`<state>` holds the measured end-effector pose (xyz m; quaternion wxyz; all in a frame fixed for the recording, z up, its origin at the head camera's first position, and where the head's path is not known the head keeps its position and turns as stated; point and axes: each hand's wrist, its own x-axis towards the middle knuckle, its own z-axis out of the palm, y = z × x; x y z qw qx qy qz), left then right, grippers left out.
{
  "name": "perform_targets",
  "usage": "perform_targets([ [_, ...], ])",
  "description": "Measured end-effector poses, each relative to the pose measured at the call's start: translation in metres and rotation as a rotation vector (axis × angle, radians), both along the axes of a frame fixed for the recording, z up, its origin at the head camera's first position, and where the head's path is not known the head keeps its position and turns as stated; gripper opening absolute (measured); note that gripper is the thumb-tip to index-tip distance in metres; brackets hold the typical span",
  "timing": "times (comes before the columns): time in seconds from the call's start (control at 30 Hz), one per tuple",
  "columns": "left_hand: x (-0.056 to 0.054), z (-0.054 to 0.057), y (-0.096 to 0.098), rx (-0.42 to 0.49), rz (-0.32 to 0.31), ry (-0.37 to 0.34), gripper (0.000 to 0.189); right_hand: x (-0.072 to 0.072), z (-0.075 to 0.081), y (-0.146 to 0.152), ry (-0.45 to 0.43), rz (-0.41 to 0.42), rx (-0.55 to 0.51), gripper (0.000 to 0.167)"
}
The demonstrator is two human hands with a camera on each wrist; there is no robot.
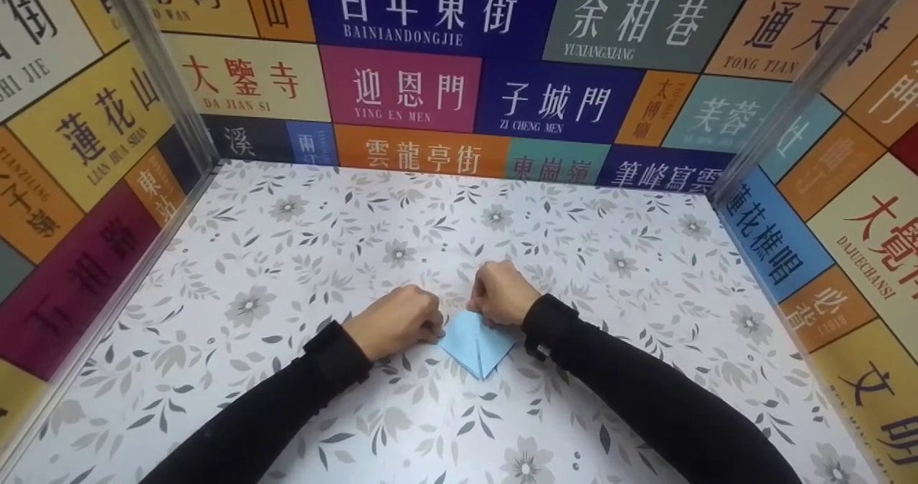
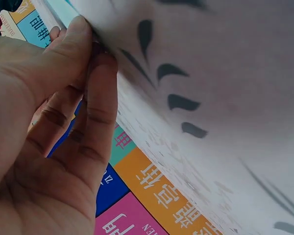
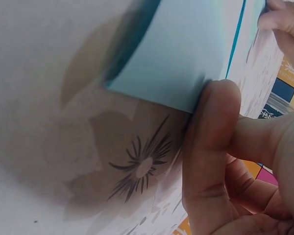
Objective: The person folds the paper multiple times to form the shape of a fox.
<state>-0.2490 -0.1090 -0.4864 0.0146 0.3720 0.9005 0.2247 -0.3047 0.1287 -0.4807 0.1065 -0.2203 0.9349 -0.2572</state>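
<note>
A light blue sheet of folded paper [image 1: 475, 344] lies on the table in the head view, its pointed end towards the person and a crease line or slit running up its middle. At its left corner, my left hand [image 1: 400, 320] pinches the edge between thumb and fingers. My right hand [image 1: 504, 294] holds the far right edge with thumb and forefinger. Close up in the right wrist view, the blue paper [image 3: 171, 54] shows a straight edge under the forefinger and a lifted, curved side. Only a sliver of it appears beyond the left thumb [image 2: 63, 54] in the left wrist view.
A white tabletop [image 1: 287, 369] printed with grey leaves and flowers surrounds the paper. Upright panels with colourful sign lettering stand at the back [image 1: 401, 89], left [image 1: 93, 140] and right [image 1: 860, 240]. Black sleeves [image 1: 645, 376] cover both forearms.
</note>
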Motion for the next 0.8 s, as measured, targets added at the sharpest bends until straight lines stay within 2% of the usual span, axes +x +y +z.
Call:
perform_targets([
  [0.13,0.002,-0.001,-0.001,-0.014,-0.011,0.036,0.008,-0.001,0.0,0.001,-0.031,-0.017,-0.004,0.017],
  [0.27,0.004,0.0,-0.002,-0.022,-0.021,0.019,0.009,-0.002,-0.002,0.001,-0.045,-0.02,-0.011,0.017],
  [0.4,0.009,0.001,-0.007,-0.018,-0.027,0.003,0.011,-0.001,-0.004,0.002,-0.03,-0.009,-0.029,0.017],
  [0.63,0.014,0.002,-0.01,-0.011,-0.05,0.033,0.018,0.001,-0.003,0.005,0.009,0.015,-0.059,0.017],
  [0.8,0.016,0.001,-0.012,-0.008,-0.035,0.029,0.017,0.002,-0.004,0.003,0.024,0.007,-0.054,0.018],
])
